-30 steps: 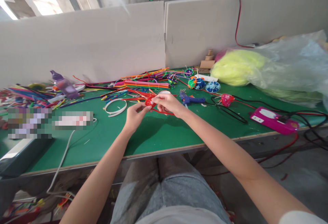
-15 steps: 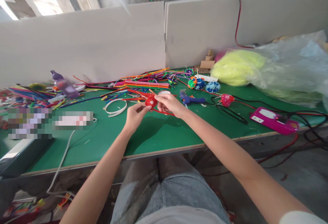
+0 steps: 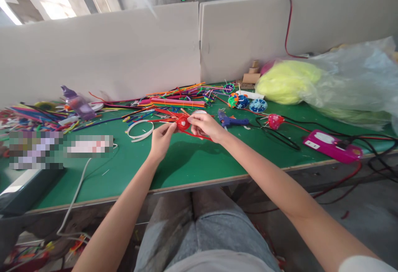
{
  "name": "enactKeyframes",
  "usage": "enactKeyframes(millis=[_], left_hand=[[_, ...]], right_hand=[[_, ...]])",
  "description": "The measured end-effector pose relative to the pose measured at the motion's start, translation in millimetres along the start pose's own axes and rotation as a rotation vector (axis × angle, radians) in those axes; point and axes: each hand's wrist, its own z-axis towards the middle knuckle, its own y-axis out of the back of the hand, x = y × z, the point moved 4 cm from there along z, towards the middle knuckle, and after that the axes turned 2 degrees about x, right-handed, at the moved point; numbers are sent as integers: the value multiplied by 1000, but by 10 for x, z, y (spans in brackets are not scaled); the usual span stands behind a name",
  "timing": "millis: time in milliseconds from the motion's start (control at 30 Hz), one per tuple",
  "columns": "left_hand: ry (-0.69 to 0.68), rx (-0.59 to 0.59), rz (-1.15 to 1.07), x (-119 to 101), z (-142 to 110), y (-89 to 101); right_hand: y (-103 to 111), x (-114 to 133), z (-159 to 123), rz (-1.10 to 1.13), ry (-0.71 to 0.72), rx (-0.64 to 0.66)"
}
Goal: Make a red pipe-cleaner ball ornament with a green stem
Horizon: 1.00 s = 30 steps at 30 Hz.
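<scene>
Above the green table I hold a small red dome (image 3: 182, 123) with white spots between my two hands. My left hand (image 3: 163, 137) pinches its left side. On the other side my right hand (image 3: 203, 125) is closed at the dome's edge, and its fingertips hide part of it. A red pipe cleaner (image 3: 194, 134) runs from the dome under my right fingers. A thin wooden stick (image 3: 183, 111) shows just behind the dome. More red pipe cleaners (image 3: 164, 113) lie close behind my hands.
Bundled pipe cleaners (image 3: 178, 103) lie at the back. On the right are a blue glue gun (image 3: 233, 121), a red spotted piece (image 3: 275, 121), blue balls (image 3: 258, 105), a magenta power strip (image 3: 332, 145) and cables. A white ring-shaped strip (image 3: 139, 131) and purple bottle (image 3: 77, 103) lie left.
The red dome has turned, so its face shows differently with more white spots visible. My left hand has shifted slightly left and its grip has changed. My right hand has hardly moved.
</scene>
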Motion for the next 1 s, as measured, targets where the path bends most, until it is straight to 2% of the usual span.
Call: enactKeyframes(millis=[167,400,567,800,1000], left_hand=[[81,-18,-109,94,25,20],[94,7,-113,65,11,9],[89,-36,-112,78,23,27],[114,-129,-243,67,46,65],[135,-111,-271,52,50,57]], right_hand=[[-1,-16,7,1,0,-7],[-5,1,-1,3,-3,-9],[-21,-1,-4,10,-13,0],[-33,13,-28,14,8,-13],[-41,3,-29,-56,52,11]])
